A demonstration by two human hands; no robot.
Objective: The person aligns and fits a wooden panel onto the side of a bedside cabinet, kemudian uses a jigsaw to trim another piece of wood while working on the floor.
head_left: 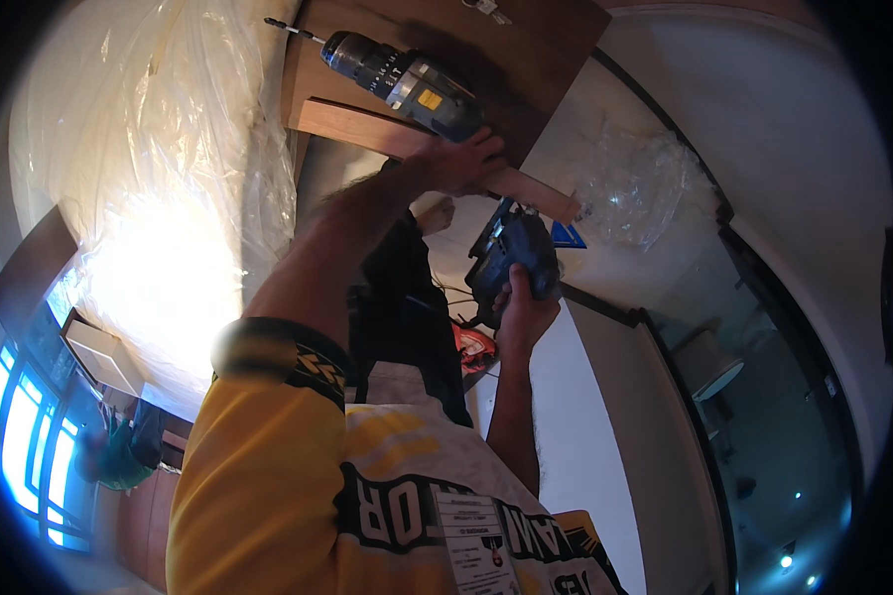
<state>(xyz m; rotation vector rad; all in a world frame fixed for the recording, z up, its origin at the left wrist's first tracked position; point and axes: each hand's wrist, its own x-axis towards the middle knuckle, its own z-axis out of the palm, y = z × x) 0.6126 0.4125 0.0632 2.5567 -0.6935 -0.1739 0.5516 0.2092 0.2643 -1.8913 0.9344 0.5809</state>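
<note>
My left hand (461,164) lies across a narrow wooden strip (352,126), holding it down at the edge of a brown wooden tabletop (536,59). The strip's right end sticks out past the tabletop. My right hand (526,307) is closed round the handle of a dark jigsaw (514,253), just below that overhanging end. Whether the blade touches the wood I cannot tell. Beyond the strip, a cordless drill (407,87) with a long bit lies on its side on the tabletop, close to my left fingers.
Clear plastic sheeting (159,119) hangs at the left, brightly lit. Crumpled clear plastic (640,188) and a blue triangular square (568,236) lie to the right, below the tabletop. An orange-red item (474,347) shows beside my body. A person in green (124,451) is at the far lower left.
</note>
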